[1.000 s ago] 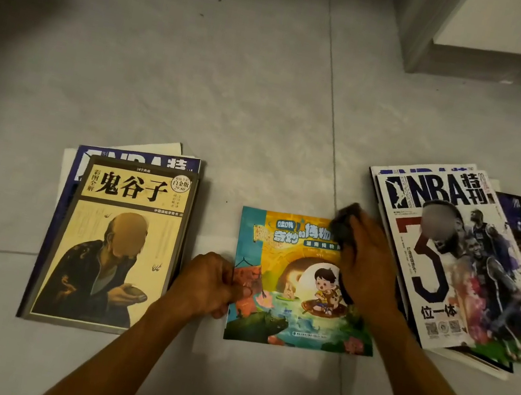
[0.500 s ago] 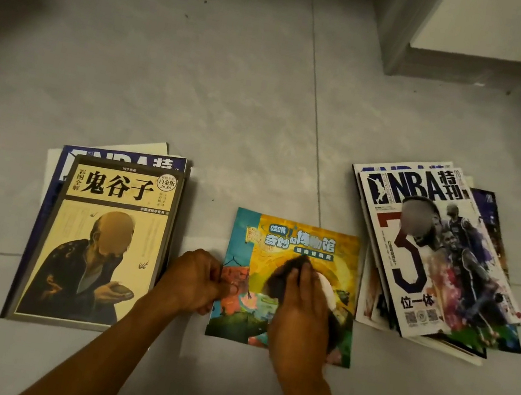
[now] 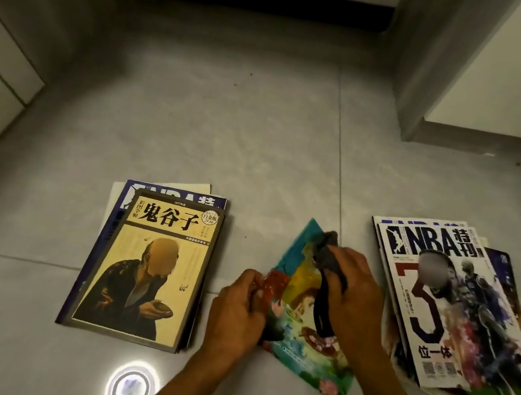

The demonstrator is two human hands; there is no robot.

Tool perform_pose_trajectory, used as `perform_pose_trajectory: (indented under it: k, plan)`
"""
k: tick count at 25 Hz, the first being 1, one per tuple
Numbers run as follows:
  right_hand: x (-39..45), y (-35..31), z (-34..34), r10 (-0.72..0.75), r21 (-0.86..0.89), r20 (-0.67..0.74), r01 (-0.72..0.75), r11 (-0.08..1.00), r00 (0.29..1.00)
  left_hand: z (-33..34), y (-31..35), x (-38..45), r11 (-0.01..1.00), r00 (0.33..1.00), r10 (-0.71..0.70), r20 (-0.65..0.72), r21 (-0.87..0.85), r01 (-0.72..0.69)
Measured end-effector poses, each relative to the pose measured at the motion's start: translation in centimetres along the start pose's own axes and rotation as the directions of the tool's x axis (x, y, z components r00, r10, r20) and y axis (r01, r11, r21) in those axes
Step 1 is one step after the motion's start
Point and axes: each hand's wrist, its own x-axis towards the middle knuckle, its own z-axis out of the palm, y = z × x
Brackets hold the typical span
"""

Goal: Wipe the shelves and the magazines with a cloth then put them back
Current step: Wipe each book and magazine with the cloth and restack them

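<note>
dark cloth (image 3: pixel 328 258) gripped in right hand (image 3: pixel 355 301) fingers (image 3: pixel 344 264)

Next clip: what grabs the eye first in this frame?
Two hands meet over a colourful picture book on the grey floor: the left hand pinches its edge, the right hand holds a dark cloth on it. A yellow-covered book tops the left stack; an NBA magazine tops the right.
</note>
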Motion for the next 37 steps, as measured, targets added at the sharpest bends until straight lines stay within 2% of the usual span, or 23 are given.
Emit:
perform_pose_trajectory:
  k: [2,4,6,8,9,10,12,13,14,16,18,21,24,26,28,30,32,35,37]
  plan:
    - [1.2,-3.2,-2.4,-0.153,-0.024,-0.05,0.152,0.988,0.987,-0.9,2.8,0.0,0.981,0.979,0.182,-0.094,0.087,-0.174]
    - [2.2,-4.7,-4.2,-0.315,-0.241,0.022,0.31,0.919,0.949,-1.9,5.9,-0.3,0.92,0.923,0.368,-0.109,0.182,-0.346]
    - [3.6,-4.6,-6.1,-0.317,-0.31,0.136,0.344,0.886,0.939,-2.6,8.2,-0.8,0.828,0.846,0.527,-0.082,0.273,-0.489]
    - [4.8,-4.4,-8.0,-0.208,-0.249,0.318,0.293,0.923,0.925,-3.5,9.5,-0.6,0.744,0.791,0.611,-0.022,0.357,-0.565]
    - [4.9,-4.3,-8.5,-0.179,-0.225,0.393,0.283,0.932,0.902,-4.0,9.6,-0.3,0.746,0.798,0.602,-0.005,0.361,-0.56]
    - [4.7,-4.0,-9.0,-0.17,-0.202,0.426,0.276,0.94,0.889,-4.5,9.5,-0.1,0.804,0.834,0.552,-0.02,0.278,-0.525]
    - [4.1,-3.3,-10.0,-0.153,-0.171,0.39,0.235,0.957,0.908,-5.4,8.7,-0.1,0.938,0.946,0.324,-0.03,-0.119,-0.325]
    - [3.7,-3.4,-10.6,-0.141,-0.154,0.349,0.205,0.967,0.926,-5.5,8.3,-0.4,0.936,0.977,0.209,0.044,-0.297,-0.187]
    - [3.4,-3.5,-11.0,-0.121,-0.128,0.318,0.169,0.977,0.94,-5.1,7.7,-1.0,0.929,0.984,0.148,0.103,-0.356,-0.102]
    - [2.9,-4.0,-11.3,-0.071,-0.099,0.269,0.101,0.99,0.96,-3.8,6.6,-2.0,0.939,0.989,0.084,0.121,-0.341,-0.038]
    - [2.3,-5.6,-11.0,-0.046,-0.098,0.18,0.064,0.993,0.983,-3.1,6.4,-2.0,0.939,0.997,0.057,0.051,-0.343,-0.037]
    - [-0.1,-9.9,-9.0,-0.056,-0.089,0.161,0.071,0.994,0.985,-2.7,6.5,-1.4,0.963,0.985,0.171,0.013,-0.211,-0.165]
    - [-1.9,-14.3,-7.5,-0.197,-0.078,0.152,0.21,0.975,0.969,-1.8,6.0,-1.7,0.937,0.966,0.259,0.021,-0.248,-0.246]
    - [-1.6,-13.7,-7.9,-0.256,0.015,0.175,0.257,0.966,0.951,-1.8,5.9,-2.2,0.938,0.972,0.235,0.004,-0.262,-0.226]
    - [-0.2,-10.1,-9.7,-0.176,0.051,0.23,0.169,0.984,0.957,-2.6,6.8,-2.5,0.941,0.977,0.213,0.01,-0.271,-0.202]
    - [1.4,-5.9,-12.0,-0.057,0.015,0.245,0.055,0.998,0.968,-3.5,7.7,-2.6,0.941,0.976,0.215,0.017,-0.272,-0.203]
    - [2.2,-3.7,-13.1,-0.004,0.004,0.245,0.003,1.0,0.969,-4.0,8.2,-2.5,0.943,0.974,0.227,0.014,-0.254,-0.216]
    - [1.3,-5.7,-11.7,-0.063,0.02,0.255,0.06,0.998,0.965,-3.9,8.5,-1.9,0.956,0.964,0.266,0.018,-0.137,-0.261]
    - [-0.1,-8.8,-10.3,-0.14,0.032,0.178,0.136,0.99,0.974,-3.7,8.9,-1.6,0.956,0.956,0.292,0.033,-0.047,-0.29]
